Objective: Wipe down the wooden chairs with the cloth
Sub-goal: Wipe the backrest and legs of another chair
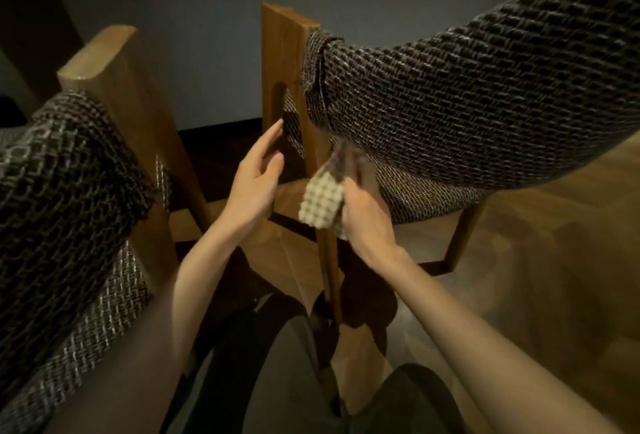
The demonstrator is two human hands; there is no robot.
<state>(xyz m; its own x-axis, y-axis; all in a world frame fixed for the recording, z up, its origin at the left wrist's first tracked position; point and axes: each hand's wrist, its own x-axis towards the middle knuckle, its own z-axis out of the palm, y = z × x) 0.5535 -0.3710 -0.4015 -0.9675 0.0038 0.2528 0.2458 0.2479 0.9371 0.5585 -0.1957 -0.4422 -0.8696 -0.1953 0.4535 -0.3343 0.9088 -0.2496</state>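
Note:
Two wooden chairs with dark woven upholstery stand close in front of me. The right chair's wooden post (281,63) rises at centre, its padded back (485,104) sweeping to the right. My right hand (367,222) grips a cream waffle-textured cloth (320,205) against the lower part of that post; its upper end is blurred. My left hand (254,177) is relaxed, fingers straight, fingertips touching the left edge of the same post. The left chair's post (114,87) stands apart at left.
The left chair's upholstered back (69,191) fills the lower left. Wooden rails (433,265) and legs of the right chair run above a wooden floor (571,243). A grey wall (207,35) is behind. My knees in dark trousers (242,381) are at the bottom.

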